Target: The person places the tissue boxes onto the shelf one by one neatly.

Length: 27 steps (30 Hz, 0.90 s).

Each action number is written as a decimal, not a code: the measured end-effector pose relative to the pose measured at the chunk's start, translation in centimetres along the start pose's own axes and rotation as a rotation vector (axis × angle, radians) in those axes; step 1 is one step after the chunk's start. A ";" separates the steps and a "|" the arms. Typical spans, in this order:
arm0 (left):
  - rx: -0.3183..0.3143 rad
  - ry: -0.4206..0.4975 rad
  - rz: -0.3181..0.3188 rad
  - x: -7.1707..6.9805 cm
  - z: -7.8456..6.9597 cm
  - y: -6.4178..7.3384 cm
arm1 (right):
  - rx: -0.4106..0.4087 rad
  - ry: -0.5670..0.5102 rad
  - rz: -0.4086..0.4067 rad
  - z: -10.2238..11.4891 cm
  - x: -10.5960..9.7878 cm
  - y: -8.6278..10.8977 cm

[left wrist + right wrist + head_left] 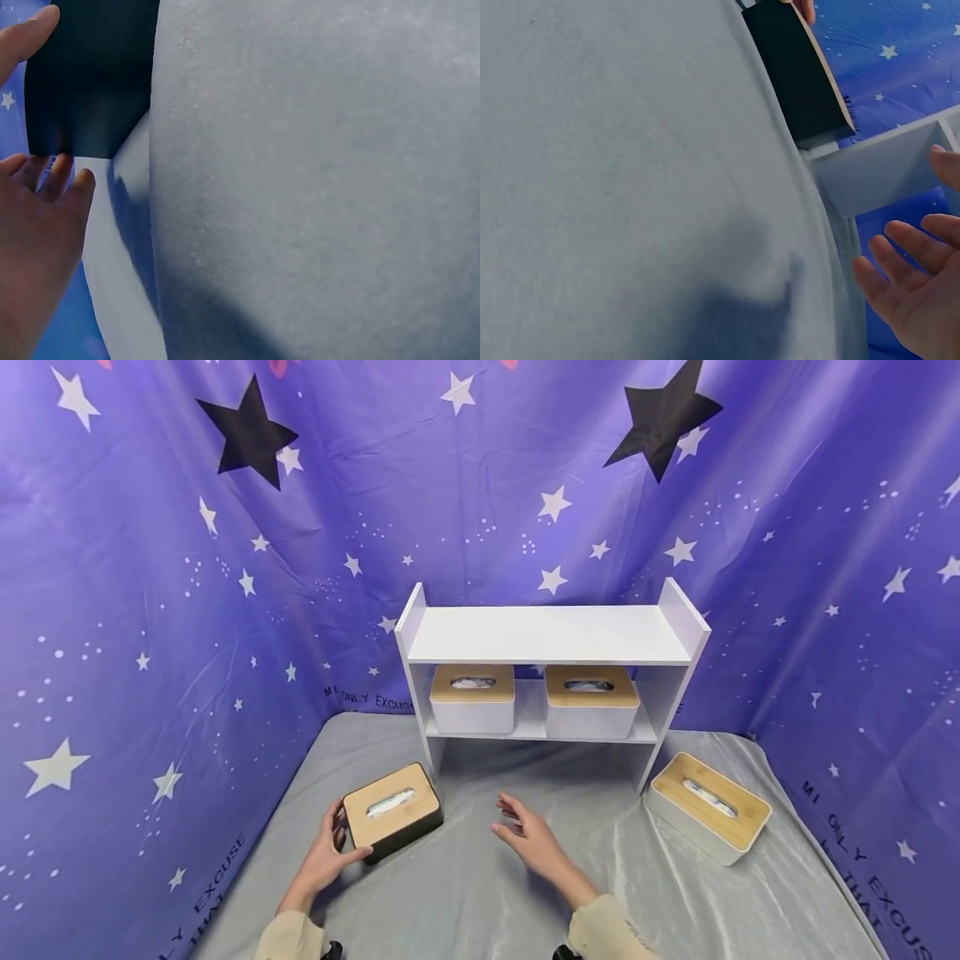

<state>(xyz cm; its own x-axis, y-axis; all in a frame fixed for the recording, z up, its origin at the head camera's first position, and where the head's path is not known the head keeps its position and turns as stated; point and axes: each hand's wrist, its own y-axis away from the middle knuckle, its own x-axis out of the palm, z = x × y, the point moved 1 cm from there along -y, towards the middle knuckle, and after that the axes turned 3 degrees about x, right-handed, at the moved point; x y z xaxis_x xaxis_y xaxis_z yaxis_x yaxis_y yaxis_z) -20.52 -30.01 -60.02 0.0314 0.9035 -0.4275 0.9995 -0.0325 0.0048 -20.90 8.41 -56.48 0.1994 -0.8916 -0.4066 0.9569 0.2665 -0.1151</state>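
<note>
At the left of the head view, a black tissue box (393, 828) with a wooden lid sits at an angle on the grey cloth. My left hand (322, 858) grips its near left corner, thumb at the front side and fingers along the left end. In the left wrist view the box's dark side (90, 75) shows between thumb and fingertips. My right hand (534, 842) hovers over the cloth right of this box, fingers loosely bent and holding nothing. The right wrist view shows that hand (922, 292) with its fingers spread.
Behind the hands stands a white two-tier shelf (547, 635). Two white tissue boxes with wooden lids, one left (474, 714) and one right (592, 718), sit on its lower board. Another white tissue box (712, 806) lies angled on the cloth at right. Purple star-printed curtains (480, 485) surround the table.
</note>
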 end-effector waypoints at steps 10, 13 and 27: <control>0.015 -0.012 0.045 0.4 -0.3 0.4 | -0.034 -0.014 0.112 -0.3 2.7 -0.2; 0.013 -0.011 0.048 0.6 -0.2 0.6 | -0.047 0.019 0.132 -0.3 3.2 -0.1; 0.065 0.044 0.072 2.7 -0.8 0.9 | 0.045 0.111 0.214 0.3 5.7 -0.9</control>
<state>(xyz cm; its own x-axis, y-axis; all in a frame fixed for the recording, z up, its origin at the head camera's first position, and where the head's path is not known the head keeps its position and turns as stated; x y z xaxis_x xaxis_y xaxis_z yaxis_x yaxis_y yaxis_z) -19.54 -27.25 -60.42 0.1052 0.9156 -0.3881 0.9919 -0.1248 -0.0255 -20.55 3.01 -58.37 0.3769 -0.7698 -0.5151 0.9041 0.4266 0.0241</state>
